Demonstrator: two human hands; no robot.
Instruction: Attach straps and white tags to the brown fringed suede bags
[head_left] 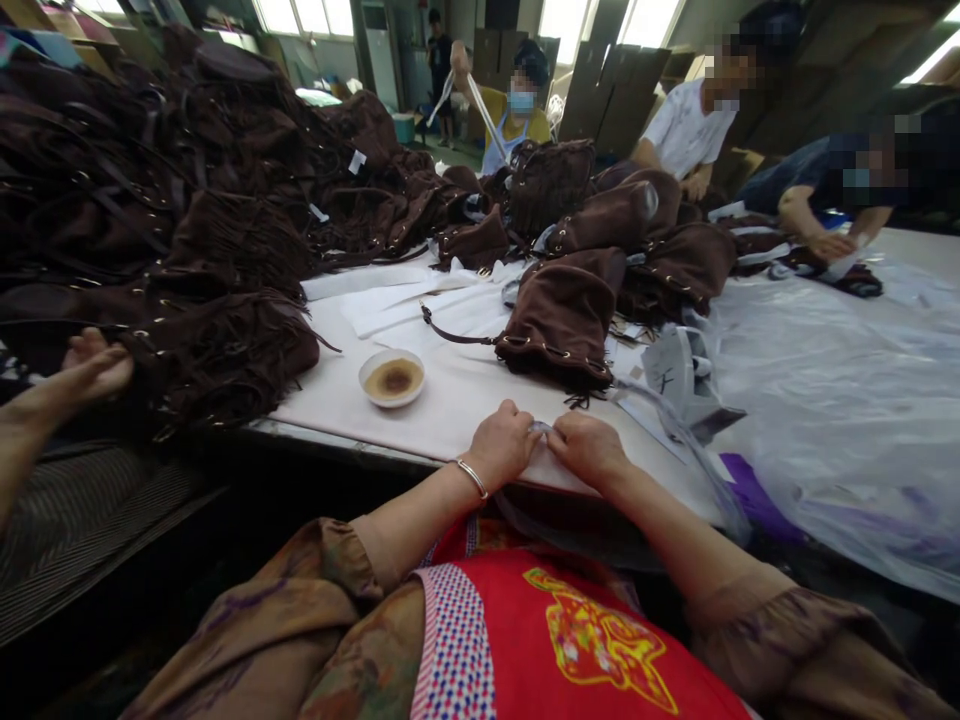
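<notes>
At the table's front edge, my left hand [502, 445] and my right hand [589, 448] are close together, fingers closed. Between their fingertips shows a small bit of clear plastic [539, 428]; how far it reaches below the hands is hard to make out. Just beyond them on the table [337, 415] lies a dark brown suede bag [562, 305] with metal eyelets, its strap [461, 335] stretched out to the left. A white bowl [390, 402] holding a brownish substance sits to the left of my hands.
Brown fringed bags [232, 240] are heaped high on the left, and more lie at the back. A white tape dispenser [679, 375] and clear plastic sheets [832, 400] are on the right. Another person's hand [97, 365] touches the left heap. Several people work behind.
</notes>
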